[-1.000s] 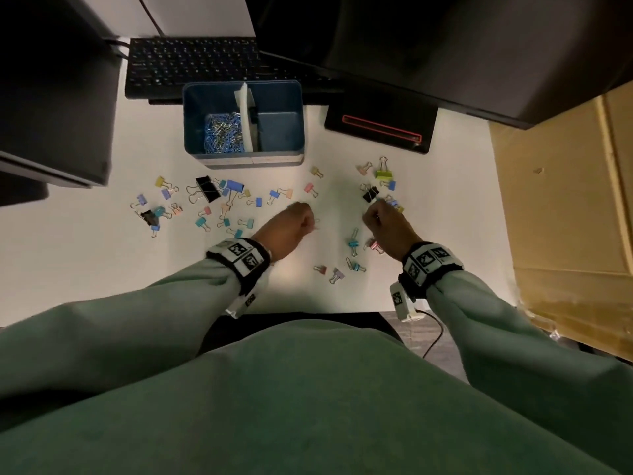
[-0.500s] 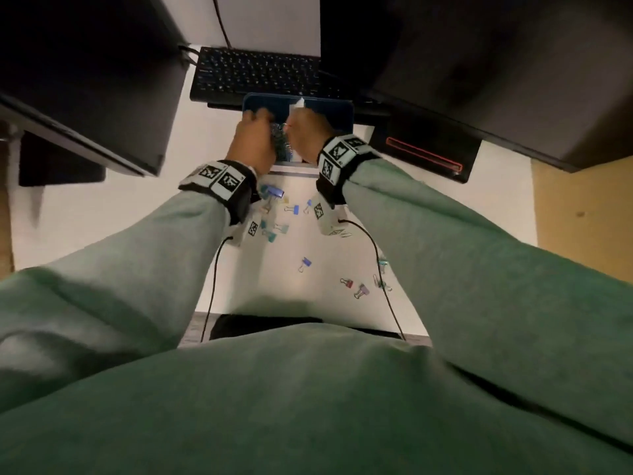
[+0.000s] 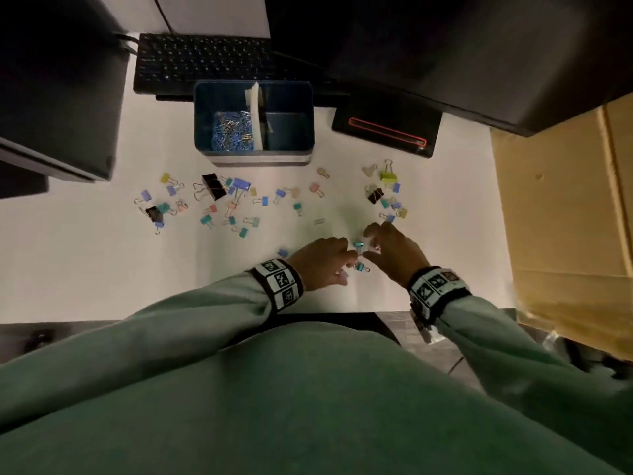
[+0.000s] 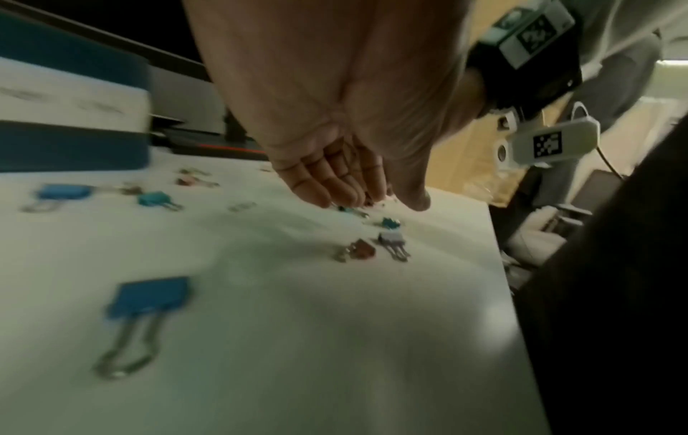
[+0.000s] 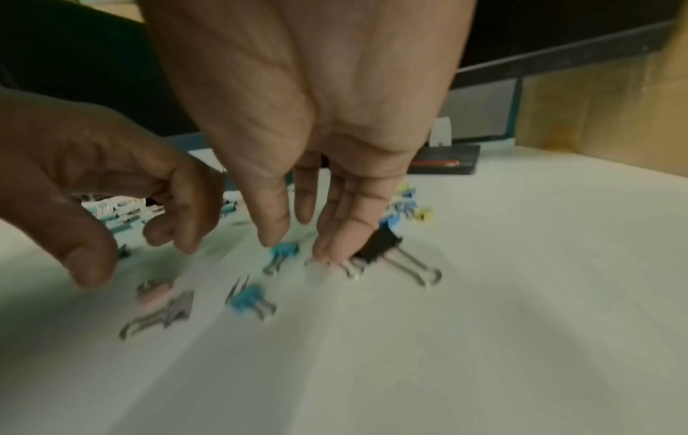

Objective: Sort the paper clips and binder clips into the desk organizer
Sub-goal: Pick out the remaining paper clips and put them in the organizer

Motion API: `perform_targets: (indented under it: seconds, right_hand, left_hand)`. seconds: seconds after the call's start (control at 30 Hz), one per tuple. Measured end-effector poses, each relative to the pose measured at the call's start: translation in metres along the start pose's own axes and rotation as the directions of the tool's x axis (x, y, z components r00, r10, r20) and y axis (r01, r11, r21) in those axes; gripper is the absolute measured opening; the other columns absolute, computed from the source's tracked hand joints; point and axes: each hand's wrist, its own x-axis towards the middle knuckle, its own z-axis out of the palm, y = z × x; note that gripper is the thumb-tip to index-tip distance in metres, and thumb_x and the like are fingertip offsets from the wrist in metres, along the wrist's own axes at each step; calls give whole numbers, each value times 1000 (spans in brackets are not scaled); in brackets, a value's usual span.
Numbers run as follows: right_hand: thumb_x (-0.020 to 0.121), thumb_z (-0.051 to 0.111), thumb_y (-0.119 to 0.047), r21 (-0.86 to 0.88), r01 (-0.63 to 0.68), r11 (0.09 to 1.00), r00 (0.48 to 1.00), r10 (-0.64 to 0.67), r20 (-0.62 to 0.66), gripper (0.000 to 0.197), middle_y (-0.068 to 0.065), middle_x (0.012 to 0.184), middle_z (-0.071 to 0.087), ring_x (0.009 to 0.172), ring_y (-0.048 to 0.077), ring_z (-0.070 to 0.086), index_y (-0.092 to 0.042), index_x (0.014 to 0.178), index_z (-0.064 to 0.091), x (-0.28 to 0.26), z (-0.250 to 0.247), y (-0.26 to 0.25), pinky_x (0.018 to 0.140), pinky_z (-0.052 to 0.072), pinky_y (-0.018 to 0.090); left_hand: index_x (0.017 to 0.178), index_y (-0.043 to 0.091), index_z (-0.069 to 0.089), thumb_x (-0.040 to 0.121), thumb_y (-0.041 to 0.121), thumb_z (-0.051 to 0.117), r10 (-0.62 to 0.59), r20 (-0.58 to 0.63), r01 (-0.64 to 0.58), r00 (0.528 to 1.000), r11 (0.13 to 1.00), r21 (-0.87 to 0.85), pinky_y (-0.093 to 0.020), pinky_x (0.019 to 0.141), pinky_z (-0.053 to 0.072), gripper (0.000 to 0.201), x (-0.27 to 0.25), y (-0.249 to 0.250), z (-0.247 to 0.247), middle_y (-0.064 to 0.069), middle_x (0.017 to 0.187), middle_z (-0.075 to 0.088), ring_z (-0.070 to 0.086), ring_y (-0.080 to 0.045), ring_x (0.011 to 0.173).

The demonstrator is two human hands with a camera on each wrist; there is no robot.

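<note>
- Down on the white desk [image 3: 85,269], right hand [image 3: 394,255] spread open, fingertips [image 5: 331,250] beside a black metal binder clip [image 5: 380,244].
- Left hand [image 3: 322,262] loosely curled, holding nothing, above small teal binder clips [image 3: 359,248].

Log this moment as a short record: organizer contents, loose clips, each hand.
organizer: blue, two compartments; its left one holds paper clips, the other looks bare
binder clips: many scattered on the white desk, none seen in the organizer
left hand: low over the desk, fingers loosely curled, holding nothing visible
right hand: fingers extended down at small clips
nearest clip: teal binder clip between the hands
</note>
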Motion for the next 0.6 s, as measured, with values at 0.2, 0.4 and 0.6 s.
perform_targets:
  seconds: [0.2, 0.4, 0.6]
  right_hand:
    - [93, 53, -19, -130, 80, 988, 993, -89, -71, 28, 6, 109, 53, 88, 31, 59, -22, 121, 53, -4, 25, -5, 63, 55, 41]
    - [92, 57, -28, 130, 28, 991, 980, -2, -201, 24, 1, 118, 58, 98, 23, 60, -22, 115, 56, -10, 9, 7, 77, 52, 34]
    - [88, 63, -34, 42, -127, 991, 969, 133, -207, 38, 11, 115, 54, 100, 32, 56, -11, 117, 52, -3, -5, 28, 71, 50, 39]
  left_hand:
    - [102, 14, 60, 89, 24, 60, 29, 48, -34, 998, 993, 112, -35, 72, 44, 16, 3, -17, 10, -10, 97, 54, 54, -27, 87]
    - [100, 13, 62, 83, 27, 69, -134, -204, 146, 970, 988, 46, -35, 78, 44, 23, -15, -67, -7, -9, 97, 57, 54, -26, 88]
    - [110, 7, 54, 80, 22, 72, -336, -210, 358, 918, 930, 78, -40, 87, 43, 38, 18, -59, -31, -15, 122, 53, 53, -30, 103]
